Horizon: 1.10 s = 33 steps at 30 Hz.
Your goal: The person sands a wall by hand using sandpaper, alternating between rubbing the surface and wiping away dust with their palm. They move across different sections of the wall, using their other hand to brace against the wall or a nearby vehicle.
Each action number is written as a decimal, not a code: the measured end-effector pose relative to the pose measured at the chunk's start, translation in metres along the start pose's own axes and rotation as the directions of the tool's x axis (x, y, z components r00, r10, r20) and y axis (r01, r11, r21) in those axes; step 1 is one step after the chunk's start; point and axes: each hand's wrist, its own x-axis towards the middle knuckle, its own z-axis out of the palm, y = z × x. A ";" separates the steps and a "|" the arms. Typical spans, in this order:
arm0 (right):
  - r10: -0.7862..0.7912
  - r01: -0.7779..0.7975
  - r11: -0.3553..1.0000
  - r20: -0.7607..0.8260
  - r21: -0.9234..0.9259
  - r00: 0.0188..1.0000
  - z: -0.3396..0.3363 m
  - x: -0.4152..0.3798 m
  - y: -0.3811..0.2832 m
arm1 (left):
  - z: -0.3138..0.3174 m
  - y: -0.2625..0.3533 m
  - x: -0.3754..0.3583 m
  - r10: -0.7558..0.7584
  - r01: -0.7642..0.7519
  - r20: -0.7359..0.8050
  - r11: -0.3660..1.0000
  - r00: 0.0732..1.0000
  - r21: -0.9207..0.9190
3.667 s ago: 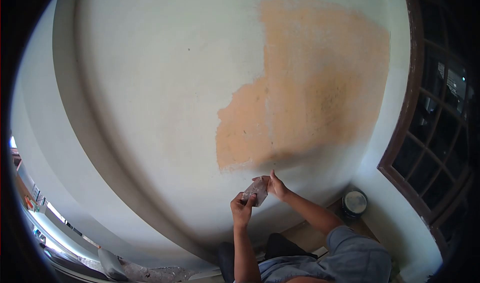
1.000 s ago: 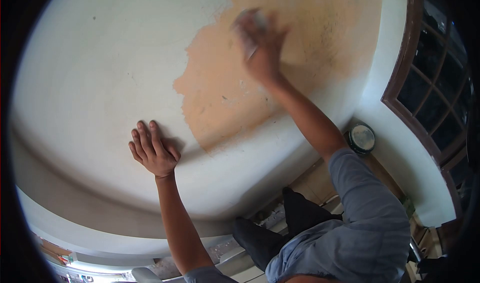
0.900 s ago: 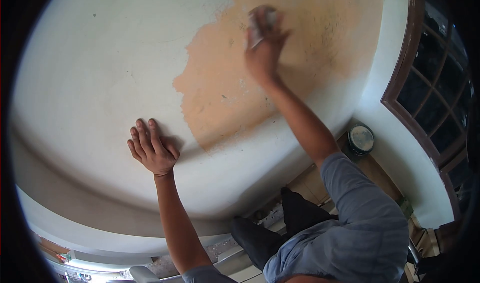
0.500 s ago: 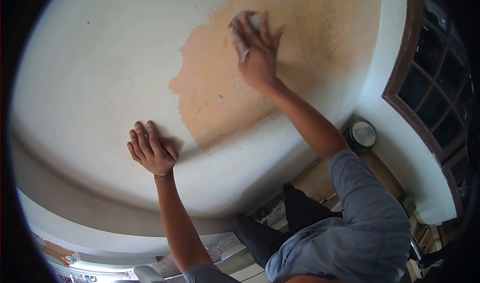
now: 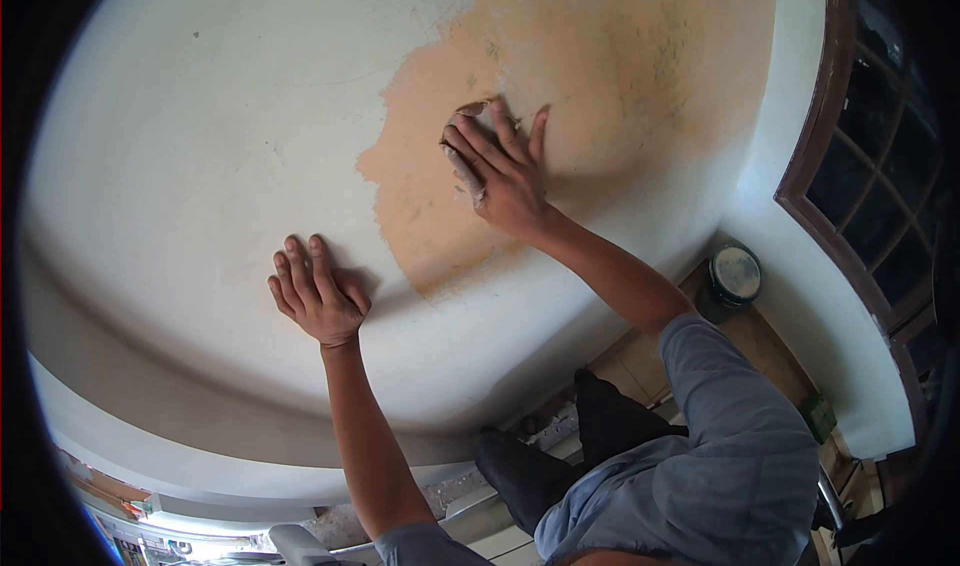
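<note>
My right hand (image 5: 512,188) presses a folded piece of sandpaper (image 5: 463,173) flat against the wall (image 5: 190,156). The sheet is greyish with brownish edges; part of it is hidden under my fingers. Beneath that hand lies a peach-coloured patch (image 5: 412,101) with a ragged left edge and dark smudges at its right. Lower and to the left, my left hand (image 5: 322,301) rests on the white part of the wall, fingers extended, holding nothing.
A lidded bucket (image 5: 736,272) stands on the floor by the corner. To the right is a brown-framed window (image 5: 800,171) with dark panes. A green object (image 5: 818,418) sits low along the right wall. A curved ledge (image 5: 150,421) runs at lower left.
My right hand has slid down the peach patch with the sandpaper, slightly left. My left hand stays planted on the wall, while the whole view has shifted a little.
</note>
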 end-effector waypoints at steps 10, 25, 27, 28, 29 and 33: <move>0.167 -0.161 0.981 -0.049 0.106 0.985 -0.010 0.021 0.006 | 0.000 0.000 0.000 -0.022 0.022 0.001 0.999 1.000 -0.032; -0.099 0.120 0.986 -0.162 0.119 0.982 -0.016 0.019 0.034 | -0.001 -0.001 -0.001 -0.010 0.010 0.015 1.000 1.000 -0.010; 0.084 -0.070 0.994 -0.190 0.082 0.978 -0.016 0.029 0.042 | 0.000 -0.001 0.000 -0.010 0.010 0.013 1.000 1.000 -0.003; 0.083 -0.083 0.997 -0.208 0.008 0.975 -0.013 0.033 0.045 | -0.001 -0.001 -0.001 -0.006 0.006 0.014 1.000 1.000 -0.002; 0.085 -0.085 0.996 -0.209 0.011 0.974 -0.010 0.032 0.041 | -0.001 -0.001 -0.001 -0.004 0.004 0.015 1.000 1.000 0.000; -0.367 0.370 0.929 -0.084 0.021 0.926 -0.015 0.021 0.026 | 0.000 -0.003 -0.002 -0.004 0.004 0.008 1.000 1.000 -0.006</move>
